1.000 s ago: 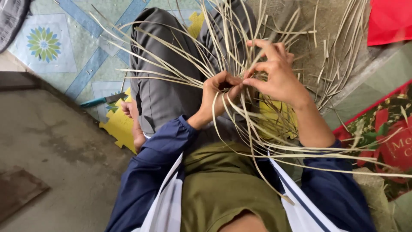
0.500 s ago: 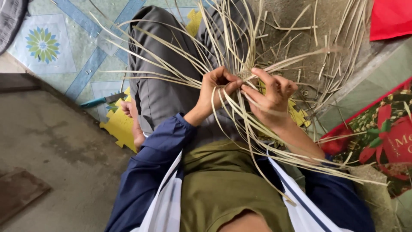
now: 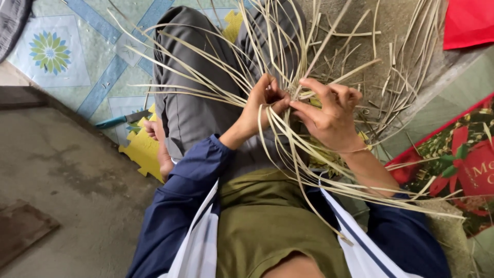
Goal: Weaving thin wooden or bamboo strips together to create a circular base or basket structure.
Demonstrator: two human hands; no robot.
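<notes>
Many long pale bamboo strips (image 3: 216, 67) fan out from a small woven centre held over my lap. My left hand (image 3: 262, 105) pinches strips at that centre, fingers closed around them. Just to its right, my right hand (image 3: 329, 110) grips neighbouring strips, thumb and fingers pressing them together. The two hands almost touch at the weave. Loose strip ends trail down across my right forearm and over my grey trousers (image 3: 190, 108). The woven centre itself is mostly hidden by my fingers.
A knife with a blue handle (image 3: 121, 121) lies on the patterned floor mat (image 3: 56, 56) at left, beside a yellow foam piece (image 3: 141, 152). My bare foot (image 3: 159, 149) rests there. A red cloth (image 3: 468, 23) is at top right; a red and green printed sheet (image 3: 458, 164) lies right.
My right hand has come down and left onto the weave, its fingers closing over the strips next to my left hand. The strip fan has shifted slightly with it.
</notes>
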